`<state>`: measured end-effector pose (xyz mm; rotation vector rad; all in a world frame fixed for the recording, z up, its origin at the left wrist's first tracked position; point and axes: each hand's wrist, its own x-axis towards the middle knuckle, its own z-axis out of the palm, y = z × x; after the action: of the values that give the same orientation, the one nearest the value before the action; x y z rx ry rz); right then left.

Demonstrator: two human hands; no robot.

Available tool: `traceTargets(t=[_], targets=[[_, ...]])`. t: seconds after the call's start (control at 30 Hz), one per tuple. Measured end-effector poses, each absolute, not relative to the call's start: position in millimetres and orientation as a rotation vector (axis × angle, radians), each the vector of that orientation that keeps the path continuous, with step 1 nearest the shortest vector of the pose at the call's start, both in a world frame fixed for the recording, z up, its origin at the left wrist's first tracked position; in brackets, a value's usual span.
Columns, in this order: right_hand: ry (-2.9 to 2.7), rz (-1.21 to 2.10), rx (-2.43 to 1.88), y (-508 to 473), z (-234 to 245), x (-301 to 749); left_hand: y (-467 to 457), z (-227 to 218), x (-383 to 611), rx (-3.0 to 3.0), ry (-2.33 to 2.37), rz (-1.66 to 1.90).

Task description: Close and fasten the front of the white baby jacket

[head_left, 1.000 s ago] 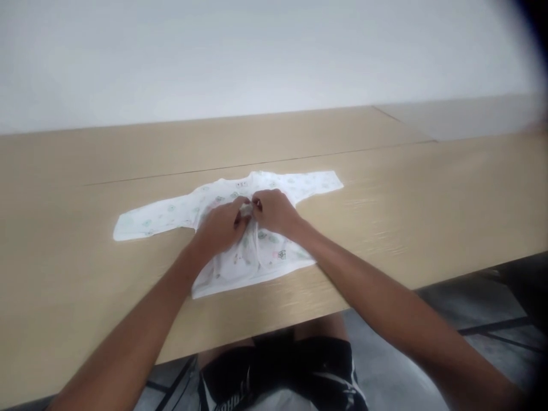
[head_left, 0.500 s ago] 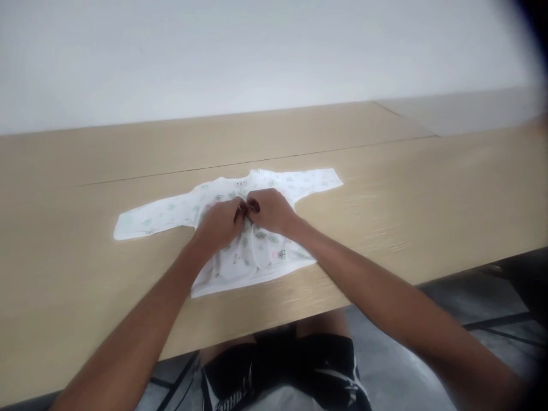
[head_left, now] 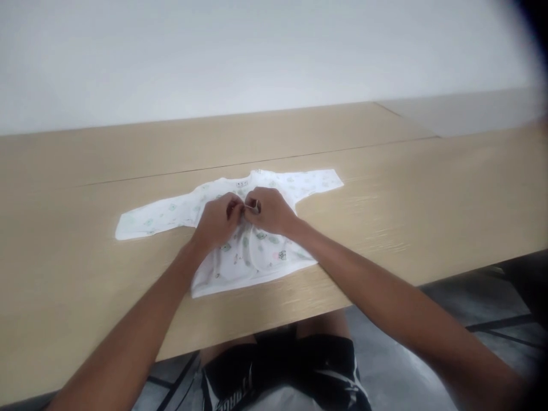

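A small white baby shirt (head_left: 252,257) with a green leafy print lies on the table, both sleeves spread and its hem toward me. My left hand (head_left: 220,220) is closed in a pinch on the shirt's front, just below the neckline. Beside it, almost touching, my right hand (head_left: 272,210) pinches the front too, with a bit of white cloth showing between thumb and fingers. Between the hands the fabric is drawn up into folds. Whatever small fastening may lie under the fingertips is hidden.
The light wood-coloured table (head_left: 385,200) has a dark seam running across it behind the shirt. A pale wall (head_left: 214,63) rises at the back. The table's front edge is close to my lap, with dark metal legs beneath.
Both hands stay at the same spot on the shirt's front. The left fingers have shifted slightly and curl more open at the top; the shirt lies almost unchanged.
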<state>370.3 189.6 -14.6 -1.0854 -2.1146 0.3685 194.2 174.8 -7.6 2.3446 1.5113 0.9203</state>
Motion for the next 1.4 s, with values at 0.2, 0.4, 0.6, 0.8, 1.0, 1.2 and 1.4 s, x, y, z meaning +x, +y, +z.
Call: traceTargets(t=[0.2,0.4,0.6,0.8,1.0,1.2,1.4], targets=[[-2.063,0.449,-0.997,189,-14,371,175,-7,193,2.251,1.489,0.957],[-1.91,0.691,-0.956,190,-8,373,175,-8,194,2.095,1.458,1.077],[-1.823,0.878,-0.884,189,-9,374,178,-10,192,2.026,1.392,1.133],[-1.822,0.805,-0.893,187,-13,371,178,-10,192,1.876,1.332,1.159],[-1.848,0.673,-0.919,187,-17,368,177,-11,192,1.761,1.328,1.186],[-1.913,0.597,-0.948,187,-18,368,178,-14,192,1.799,1.397,1.161],[-2.043,0.4,-1.019,186,-19,367,179,-17,193,1.803,1.41,1.198]])
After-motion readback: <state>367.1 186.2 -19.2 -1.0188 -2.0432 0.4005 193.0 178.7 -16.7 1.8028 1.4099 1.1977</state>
